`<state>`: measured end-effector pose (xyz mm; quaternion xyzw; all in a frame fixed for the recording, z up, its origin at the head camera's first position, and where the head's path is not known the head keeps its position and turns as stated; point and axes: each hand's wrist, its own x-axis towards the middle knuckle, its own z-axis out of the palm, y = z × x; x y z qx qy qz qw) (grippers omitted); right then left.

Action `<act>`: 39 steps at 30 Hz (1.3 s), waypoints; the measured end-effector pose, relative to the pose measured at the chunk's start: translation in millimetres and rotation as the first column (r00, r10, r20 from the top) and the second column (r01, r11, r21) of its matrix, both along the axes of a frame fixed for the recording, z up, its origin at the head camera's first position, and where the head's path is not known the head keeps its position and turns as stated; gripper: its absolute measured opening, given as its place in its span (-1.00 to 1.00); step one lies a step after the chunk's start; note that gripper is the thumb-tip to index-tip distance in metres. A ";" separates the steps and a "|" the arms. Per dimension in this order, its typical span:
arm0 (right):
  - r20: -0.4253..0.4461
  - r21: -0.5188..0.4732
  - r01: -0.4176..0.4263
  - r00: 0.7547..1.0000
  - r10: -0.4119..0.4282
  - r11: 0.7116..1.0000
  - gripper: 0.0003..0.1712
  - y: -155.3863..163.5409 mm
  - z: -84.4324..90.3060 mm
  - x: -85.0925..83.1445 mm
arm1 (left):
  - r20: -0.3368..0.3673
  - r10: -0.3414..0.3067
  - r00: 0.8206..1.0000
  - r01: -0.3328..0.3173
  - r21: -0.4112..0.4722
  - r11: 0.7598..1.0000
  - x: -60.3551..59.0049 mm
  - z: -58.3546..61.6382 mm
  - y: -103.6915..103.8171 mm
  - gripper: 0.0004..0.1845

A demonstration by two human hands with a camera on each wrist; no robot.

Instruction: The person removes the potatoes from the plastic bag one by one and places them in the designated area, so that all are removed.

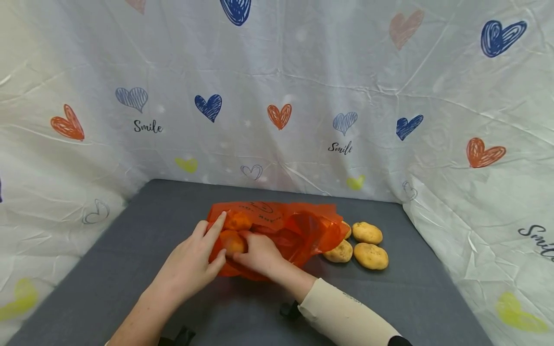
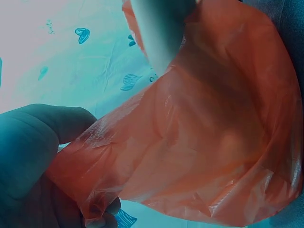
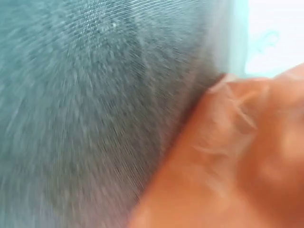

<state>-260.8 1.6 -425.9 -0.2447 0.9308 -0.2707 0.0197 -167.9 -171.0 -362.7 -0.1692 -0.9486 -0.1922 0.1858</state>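
Observation:
A thin red-orange plastic bag (image 1: 277, 218) with dark print lies crumpled on the table. My left hand (image 1: 190, 262) is at its left side. In the left wrist view, the thumb and fingers of that hand (image 2: 33, 156) pinch the bag's film (image 2: 190, 128). My right hand (image 1: 259, 252) reaches in at the bag, its thumb and fingers about a round orange-coloured thing (image 1: 233, 242); its kind is unclear. Behind it shows another rounded lump (image 1: 239, 221), tinted by the film. The right wrist view is blurred and shows only the bag (image 3: 228, 156) beside the cloth.
Several potatoes (image 1: 371, 256) lie together right of the bag, one partly hidden behind it. A dark grey cloth (image 1: 143, 230) covers the table. White sheeting (image 1: 281, 57) printed with hearts hangs behind and at both sides.

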 end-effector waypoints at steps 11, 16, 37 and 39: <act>-0.028 -0.087 -0.122 0.992 0.120 0.989 -0.39 44.8 29.2 14.6 | 0.031 0.016 0.999 -0.016 -0.003 1.000 -0.1 1.9 -2.9 -0.15; 0.008 -0.128 -0.118 0.993 0.120 0.985 -0.38 63.6 36.3 22.8 | 0.022 0.021 1.000 -0.021 -0.002 1.000 0.6 3.0 -3.4 -0.16; 0.027 -0.258 -0.166 0.983 0.179 0.952 -0.32 146.7 64.7 46.4 | -0.002 0.014 1.000 -0.014 0.026 1.000 3.0 1.2 -8.9 -0.18; 0.022 -0.260 -0.179 0.981 0.191 0.949 -0.33 153.4 66.8 48.2 | -0.008 0.013 1.000 -0.013 0.029 1.000 3.1 1.0 -9.1 -0.18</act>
